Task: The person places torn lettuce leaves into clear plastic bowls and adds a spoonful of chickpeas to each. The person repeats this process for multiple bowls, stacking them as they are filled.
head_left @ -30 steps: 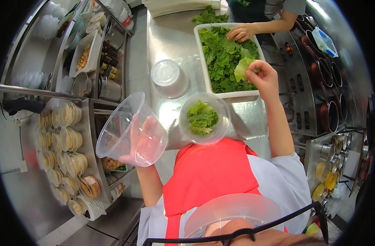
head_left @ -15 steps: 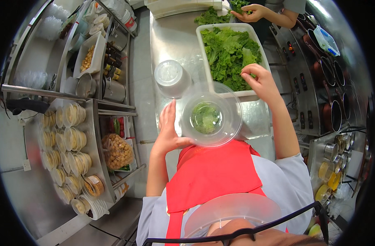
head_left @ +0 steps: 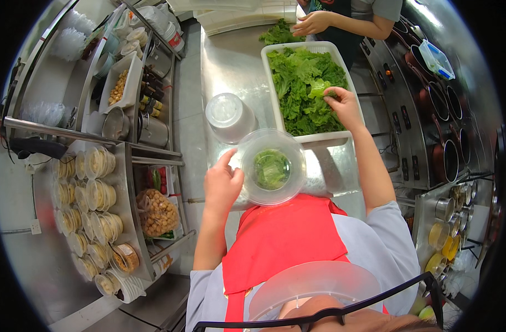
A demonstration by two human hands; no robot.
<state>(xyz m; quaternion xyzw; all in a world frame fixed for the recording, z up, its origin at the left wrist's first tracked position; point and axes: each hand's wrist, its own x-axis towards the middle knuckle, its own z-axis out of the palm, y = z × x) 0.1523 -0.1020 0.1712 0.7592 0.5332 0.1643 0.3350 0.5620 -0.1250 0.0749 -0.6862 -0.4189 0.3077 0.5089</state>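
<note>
While left hand (head_left: 222, 180) rests by nine-o'clock rim of clear bowl (head_left: 298, 166), thumb and index apart, right hand (head_left: 342, 108) brings fingertips together over lettuce (head_left: 300, 77), grip unclear. Greens (head_left: 270, 169) already in bowl; one-o'clock tray (head_left: 326, 136) holds plenty more.

I stand at a steel table (head_left: 225, 61), bright with reflected light. Left of the table I have pale grey floor (head_left: 187, 99), then metal shelves (head_left: 40, 72) and, nearer me, a steel counter (head_left: 135, 213), a pale wall (head_left: 15, 193) beyond. Right of the table stands a stove (head_left: 411, 110), a shiny metal panel (head_left: 469, 50) past it.
</note>
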